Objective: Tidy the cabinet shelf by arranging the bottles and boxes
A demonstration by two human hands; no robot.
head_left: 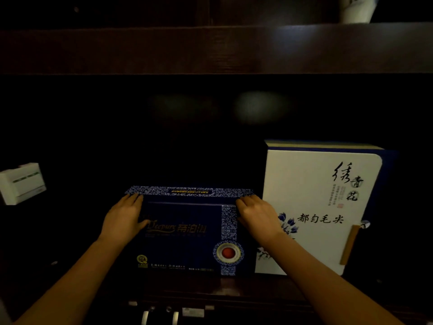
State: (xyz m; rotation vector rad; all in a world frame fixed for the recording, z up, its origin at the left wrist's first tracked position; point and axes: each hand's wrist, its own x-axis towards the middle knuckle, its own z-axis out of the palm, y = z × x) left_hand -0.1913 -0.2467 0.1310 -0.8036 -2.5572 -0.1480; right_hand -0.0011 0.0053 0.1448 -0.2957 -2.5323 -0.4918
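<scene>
A dark blue box [187,238] with gold lettering, a blue-and-white patterned band and a red round emblem stands upright on the dark cabinet shelf [225,287]. My left hand [124,218] grips its upper left corner, fingers over the top edge. My right hand [255,214] grips its upper right corner. Directly to the right, touching or nearly touching it, stands a taller white box [318,207] with black calligraphy and blue flowers.
A small white box [22,182] sits at the far left, deeper in the dim shelf. The shelf board above [210,50] hangs low over the space. A pale object [356,9] stands on the upper shelf at right. Metal handles [159,316] show below.
</scene>
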